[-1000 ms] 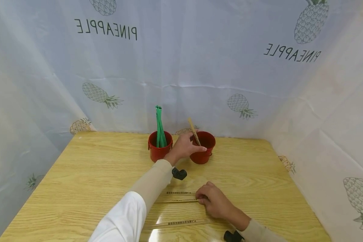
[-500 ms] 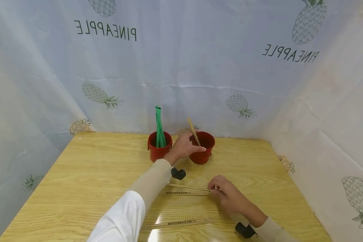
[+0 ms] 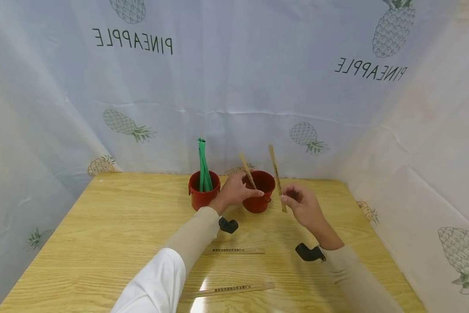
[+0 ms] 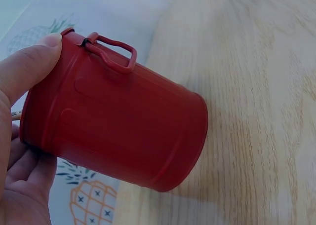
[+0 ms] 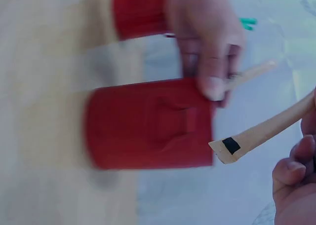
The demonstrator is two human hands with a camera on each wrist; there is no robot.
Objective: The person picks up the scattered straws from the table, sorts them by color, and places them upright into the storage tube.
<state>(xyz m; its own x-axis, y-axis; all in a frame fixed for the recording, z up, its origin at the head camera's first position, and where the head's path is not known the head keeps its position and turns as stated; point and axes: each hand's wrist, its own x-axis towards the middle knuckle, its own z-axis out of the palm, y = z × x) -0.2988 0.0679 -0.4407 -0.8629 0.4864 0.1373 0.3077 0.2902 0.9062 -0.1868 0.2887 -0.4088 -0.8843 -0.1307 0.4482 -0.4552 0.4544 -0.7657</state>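
My left hand (image 3: 234,190) grips the rim of the right-hand red bucket (image 3: 257,205), thumb on the near side and fingers round the far side. In the left wrist view the bucket (image 4: 123,116) shows its wire handle. A brown paper-wrapped straw (image 3: 246,166) leans out of it beside my fingers. Just right of this bucket, my right hand (image 3: 305,208) pinches another brown paper-wrapped straw (image 3: 275,164) near its lower end, nearly upright. The right wrist view shows that straw's lower end (image 5: 256,135) with a black mark, overlapping the bucket's rim.
To the left stands a second red bucket (image 3: 203,201) with several green-wrapped straws (image 3: 204,169). Brown wrapped straws lie on the wooden table (image 3: 113,234), one at mid-table (image 3: 254,251) and one nearer the front (image 3: 257,287). A pineapple-print cloth (image 3: 226,78) hangs behind.
My right hand has lifted a brown straw off the table, carried it up and forward to the bucket's right side, and turned it upright. My left hand has stayed on the bucket rim.
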